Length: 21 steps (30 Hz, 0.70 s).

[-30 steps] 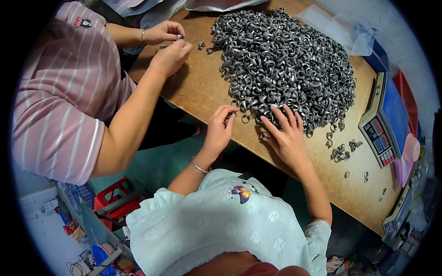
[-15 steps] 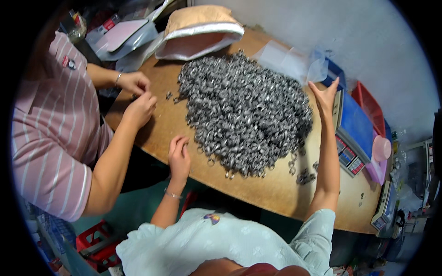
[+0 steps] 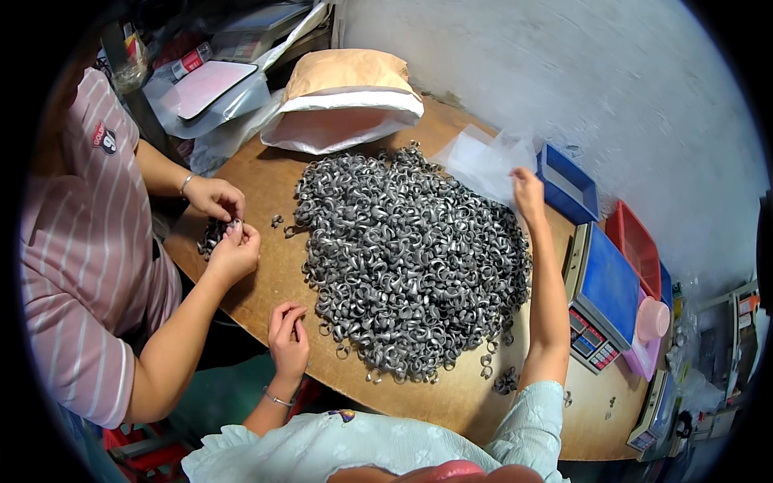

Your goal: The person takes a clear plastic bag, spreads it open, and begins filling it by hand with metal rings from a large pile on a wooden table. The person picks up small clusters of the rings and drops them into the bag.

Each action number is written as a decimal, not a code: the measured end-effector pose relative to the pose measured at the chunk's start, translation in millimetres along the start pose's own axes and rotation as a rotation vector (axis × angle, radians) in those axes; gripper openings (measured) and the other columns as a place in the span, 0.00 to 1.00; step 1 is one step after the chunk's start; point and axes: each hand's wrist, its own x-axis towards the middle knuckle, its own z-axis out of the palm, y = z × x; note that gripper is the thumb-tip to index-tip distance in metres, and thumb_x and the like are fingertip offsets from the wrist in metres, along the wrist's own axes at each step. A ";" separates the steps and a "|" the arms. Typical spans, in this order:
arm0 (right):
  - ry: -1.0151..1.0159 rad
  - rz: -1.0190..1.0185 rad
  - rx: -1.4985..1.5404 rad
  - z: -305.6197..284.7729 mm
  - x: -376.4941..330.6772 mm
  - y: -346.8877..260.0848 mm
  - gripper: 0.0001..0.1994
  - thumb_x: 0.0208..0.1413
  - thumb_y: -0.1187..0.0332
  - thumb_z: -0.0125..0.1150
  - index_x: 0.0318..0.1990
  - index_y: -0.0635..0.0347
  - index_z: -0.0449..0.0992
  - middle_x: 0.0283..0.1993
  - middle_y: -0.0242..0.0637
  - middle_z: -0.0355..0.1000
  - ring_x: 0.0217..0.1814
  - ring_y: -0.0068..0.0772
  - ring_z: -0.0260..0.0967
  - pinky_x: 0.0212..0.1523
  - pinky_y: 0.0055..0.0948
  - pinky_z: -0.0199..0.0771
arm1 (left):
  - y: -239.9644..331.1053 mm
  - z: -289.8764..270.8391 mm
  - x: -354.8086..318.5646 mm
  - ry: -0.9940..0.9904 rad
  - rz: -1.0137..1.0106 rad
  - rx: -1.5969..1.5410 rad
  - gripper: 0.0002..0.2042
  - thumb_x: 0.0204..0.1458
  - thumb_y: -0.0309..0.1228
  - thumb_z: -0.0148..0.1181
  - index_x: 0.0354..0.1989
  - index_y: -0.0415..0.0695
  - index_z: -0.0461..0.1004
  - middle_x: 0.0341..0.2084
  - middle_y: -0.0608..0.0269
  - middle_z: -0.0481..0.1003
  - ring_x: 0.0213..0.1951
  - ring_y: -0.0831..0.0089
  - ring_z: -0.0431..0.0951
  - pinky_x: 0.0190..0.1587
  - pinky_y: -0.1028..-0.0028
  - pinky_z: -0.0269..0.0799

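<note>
A large heap of grey metal rings [image 3: 415,266] covers the middle of the table. At the far right of the heap, my right hand [image 3: 527,195] pinches the edge of a clear plastic bag [image 3: 483,165], which lies flat with others behind the rings. My left hand [image 3: 288,344] rests at the table's near edge, left of the heap, with loosely bent fingers and no thing visible in it. To the left, a co-worker's hands [image 3: 229,233] meet over a small group of dark rings [image 3: 211,237], fingering something small.
A paper-and-white sack [image 3: 346,76] lies open-mouthed behind the heap. Along the right stand a blue tray [image 3: 567,183], a red tray [image 3: 634,241], a blue-topped scale [image 3: 604,278] and a pink cup [image 3: 653,319]. Loose rings [image 3: 506,380] lie near my right forearm.
My right hand has gone from spread thumb and finger to a closed pinch at the plastic bag. The whole view has shifted, so the table sits lower. My left hand stays by the edge.
</note>
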 end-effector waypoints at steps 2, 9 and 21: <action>-0.270 0.122 -0.047 22.0 -2.3 -13.2 0.24 0.51 0.53 0.52 0.49 0.63 0.68 0.47 0.54 0.68 0.50 0.49 0.66 0.51 0.36 0.64 | -2.0 -0.5 -0.8 0.006 -0.012 0.008 0.11 0.39 0.12 0.50 0.32 0.36 0.71 0.32 0.53 0.68 0.36 0.59 0.70 0.39 0.69 0.67; -0.401 0.169 -0.298 20.5 11.1 -30.9 0.10 0.45 0.67 0.60 0.34 0.63 0.78 0.33 0.44 0.75 0.37 0.35 0.74 0.41 0.30 0.71 | -0.9 0.8 0.2 0.026 -0.013 -0.001 0.10 0.39 0.12 0.51 0.31 0.36 0.71 0.31 0.53 0.69 0.36 0.58 0.70 0.39 0.69 0.67; 0.379 -0.176 -0.195 -57.5 -25.2 -77.8 0.05 0.47 0.73 0.58 0.32 0.58 0.76 0.31 0.43 0.73 0.30 0.41 0.71 0.31 0.32 0.70 | -7.6 1.2 -0.5 0.022 -0.019 0.129 0.13 0.39 0.18 0.57 0.37 0.41 0.71 0.39 0.55 0.67 0.42 0.59 0.68 0.44 0.66 0.63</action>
